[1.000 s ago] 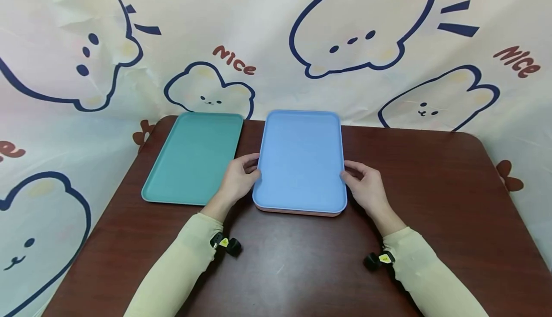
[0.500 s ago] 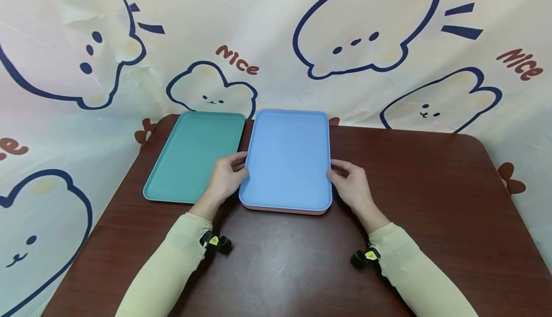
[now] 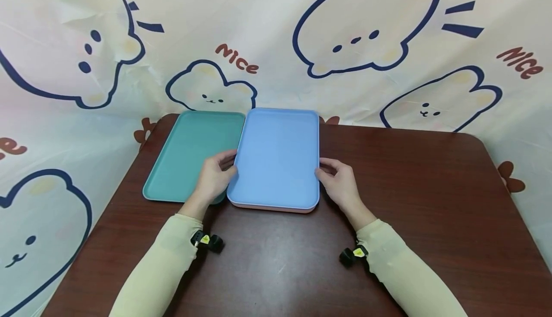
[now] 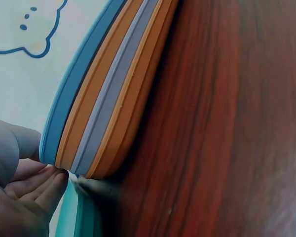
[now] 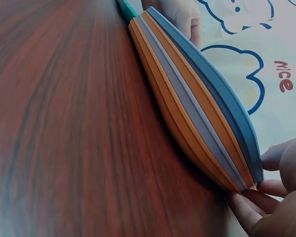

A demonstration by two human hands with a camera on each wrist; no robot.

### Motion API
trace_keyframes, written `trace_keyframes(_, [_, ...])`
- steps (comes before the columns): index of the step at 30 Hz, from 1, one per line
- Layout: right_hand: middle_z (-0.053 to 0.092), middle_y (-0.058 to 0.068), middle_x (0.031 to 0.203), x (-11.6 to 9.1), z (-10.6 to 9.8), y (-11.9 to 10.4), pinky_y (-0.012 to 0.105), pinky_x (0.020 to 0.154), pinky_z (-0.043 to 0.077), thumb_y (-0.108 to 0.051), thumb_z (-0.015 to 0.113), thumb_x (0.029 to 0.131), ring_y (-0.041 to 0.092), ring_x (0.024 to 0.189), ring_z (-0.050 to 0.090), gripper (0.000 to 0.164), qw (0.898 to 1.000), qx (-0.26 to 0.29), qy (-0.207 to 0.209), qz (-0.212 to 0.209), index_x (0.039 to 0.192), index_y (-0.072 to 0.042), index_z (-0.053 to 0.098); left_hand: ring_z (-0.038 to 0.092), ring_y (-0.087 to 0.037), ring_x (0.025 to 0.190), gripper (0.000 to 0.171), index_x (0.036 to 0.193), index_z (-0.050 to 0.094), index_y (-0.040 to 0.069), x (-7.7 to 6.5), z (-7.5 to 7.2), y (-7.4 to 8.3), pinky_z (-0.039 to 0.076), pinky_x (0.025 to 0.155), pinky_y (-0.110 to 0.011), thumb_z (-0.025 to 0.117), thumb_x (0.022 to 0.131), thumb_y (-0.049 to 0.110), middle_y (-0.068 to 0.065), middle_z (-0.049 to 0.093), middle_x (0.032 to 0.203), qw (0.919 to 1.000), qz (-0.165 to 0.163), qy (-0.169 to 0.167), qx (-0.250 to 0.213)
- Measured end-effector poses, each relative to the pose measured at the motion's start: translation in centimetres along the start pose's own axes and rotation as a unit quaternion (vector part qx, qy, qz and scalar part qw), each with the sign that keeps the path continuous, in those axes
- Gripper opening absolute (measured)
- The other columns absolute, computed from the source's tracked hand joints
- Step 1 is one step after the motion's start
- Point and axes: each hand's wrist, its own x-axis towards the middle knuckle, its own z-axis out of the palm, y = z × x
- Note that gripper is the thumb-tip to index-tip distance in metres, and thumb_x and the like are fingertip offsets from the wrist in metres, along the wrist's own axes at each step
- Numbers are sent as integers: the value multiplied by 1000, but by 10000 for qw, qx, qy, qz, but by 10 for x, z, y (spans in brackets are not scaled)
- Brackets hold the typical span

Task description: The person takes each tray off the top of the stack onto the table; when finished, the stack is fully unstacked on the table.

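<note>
Fingers (image 3: 227, 154) and thumb of the left hand (image 3: 212, 177) are gripping the left side of a stack of trays (image 5: 190, 106), and the right hand (image 3: 342, 185) is gripping the right side in the same way. Each thumb is pressing on the edge of the blue tray (image 3: 278, 159) on top, and other fingers are reaching lower down the side, probably so that no tray is slipping out. The hands are holding across from each other, maybe so that the stack is not tipping. Under the blue tray, an orange tray (image 4: 88, 94), a purple-grey tray (image 4: 104, 111) and a bottom orange tray (image 4: 129, 111) are lying with their edges lined up, which is likely helping them act like one thick block. Whether the stack is resting on the table (image 3: 409, 187) or being held just above it, these views are not showing clearly. A green tray (image 3: 185, 154) is lying on the table, partly under the left hand and right beside the stack; it is hard to tell if they are touching. Past the far table edge, a cloth (image 3: 276, 34) with big cartoon faces is hanging.
</note>
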Motion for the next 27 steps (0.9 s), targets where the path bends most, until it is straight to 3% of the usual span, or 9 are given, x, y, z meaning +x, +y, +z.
trace_keyframes(16, [69,30,139,5,13,-4,44,104,62,-7,68,102,40,126,72,43,9999,-24,-78,-82,142,7,65,50,-44,151,54,159,48,-6,2,-11,-11,43,125,-57,51,105,3,-30,52,160,9997,-159,-93,-176])
trace_keyframes(22, [68,28,136,6,15,-8,46,101,64,-7,70,99,40,120,75,41,9993,-320,146,-157,137,8,69,50,-41,152,52,161,49,0,5,-13,-17,43,124,-56,53,110,12,-26,53,160,9990,-357,-153,-227])
trace_keyframes(27, [70,26,130,8,15,-11,43,97,65,-4,68,95,39,113,77,36,9976,-507,369,-277,129,8,73,40,-37,159,49,162,48,5,6,-15,-20,37,129,-56,46,115,19,-20,47,167,9979,-507,-262,-297])
